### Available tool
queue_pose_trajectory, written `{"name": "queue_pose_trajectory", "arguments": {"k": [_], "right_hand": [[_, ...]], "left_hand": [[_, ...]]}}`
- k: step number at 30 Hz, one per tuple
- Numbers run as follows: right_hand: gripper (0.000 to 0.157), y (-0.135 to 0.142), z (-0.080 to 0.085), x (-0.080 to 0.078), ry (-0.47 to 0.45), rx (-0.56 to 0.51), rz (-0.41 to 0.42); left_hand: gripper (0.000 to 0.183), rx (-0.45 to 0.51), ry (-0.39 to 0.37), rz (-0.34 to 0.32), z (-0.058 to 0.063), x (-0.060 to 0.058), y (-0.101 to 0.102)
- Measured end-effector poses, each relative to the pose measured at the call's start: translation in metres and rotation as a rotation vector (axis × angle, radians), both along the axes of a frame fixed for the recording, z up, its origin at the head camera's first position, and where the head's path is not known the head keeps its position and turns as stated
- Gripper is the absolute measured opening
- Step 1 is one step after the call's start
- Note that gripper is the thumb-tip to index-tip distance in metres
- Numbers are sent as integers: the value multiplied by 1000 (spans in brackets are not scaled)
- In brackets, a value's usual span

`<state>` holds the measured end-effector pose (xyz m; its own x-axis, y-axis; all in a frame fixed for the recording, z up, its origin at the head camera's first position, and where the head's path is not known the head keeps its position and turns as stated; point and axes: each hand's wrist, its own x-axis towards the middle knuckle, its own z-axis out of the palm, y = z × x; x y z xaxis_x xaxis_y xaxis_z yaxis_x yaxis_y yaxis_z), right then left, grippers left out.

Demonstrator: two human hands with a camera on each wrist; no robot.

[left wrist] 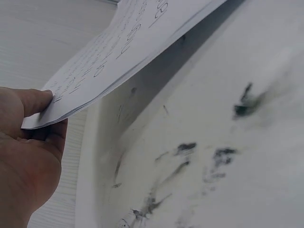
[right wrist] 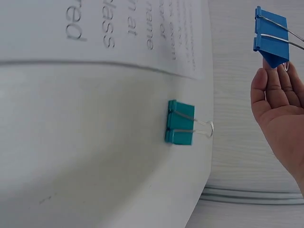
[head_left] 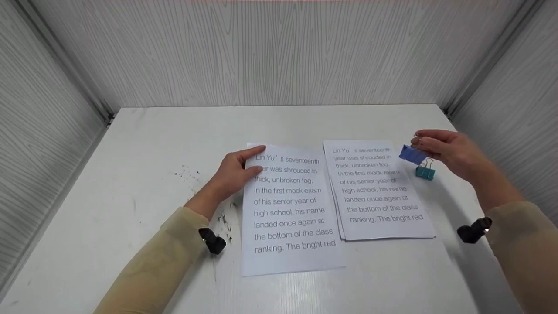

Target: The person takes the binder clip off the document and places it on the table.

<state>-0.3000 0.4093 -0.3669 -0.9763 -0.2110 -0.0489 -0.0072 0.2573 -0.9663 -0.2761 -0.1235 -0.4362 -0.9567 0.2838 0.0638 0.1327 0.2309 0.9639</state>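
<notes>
My left hand (head_left: 235, 172) grips the upper left edge of a printed paper stack (head_left: 287, 213), thumb on top and fingers beneath. In the left wrist view the sheets (left wrist: 109, 66) are raised off the table and show a few layers at the edge. Over at the right, my right hand (head_left: 453, 152) holds a blue binder clip (head_left: 412, 155) by its wire handle, above the table. The right wrist view shows this blue clip (right wrist: 273, 38) at the fingertips. Below it a teal binder clip (head_left: 425, 172) stands on the table, apart from the hand.
A second stack of printed sheets (head_left: 379, 196) lies right of the held stack, its edges slightly uneven. Dark marks (head_left: 224, 224) spot the white table (head_left: 174, 126) on the left. Grey wood-grain panels (head_left: 279, 52) enclose the back and both sides.
</notes>
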Motion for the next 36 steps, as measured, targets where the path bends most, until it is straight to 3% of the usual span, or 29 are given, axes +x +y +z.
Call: {"name": "queue_pose_trajectory", "arguments": {"k": [10, 15, 23, 36], "right_hand": [[56, 63, -26, 28, -109, 75, -74], [65, 85, -37, 41, -167, 198, -97], [68, 93, -47, 52, -188, 393, -99], [68, 92, -40, 51, -194, 417, -48]], "left_hand": [[55, -28, -37, 19, -5, 0, 5], [55, -25, -53, 14, -3, 2, 7], [56, -63, -82, 23, -5, 0, 8], [57, -83, -83, 25, -8, -4, 6]]}}
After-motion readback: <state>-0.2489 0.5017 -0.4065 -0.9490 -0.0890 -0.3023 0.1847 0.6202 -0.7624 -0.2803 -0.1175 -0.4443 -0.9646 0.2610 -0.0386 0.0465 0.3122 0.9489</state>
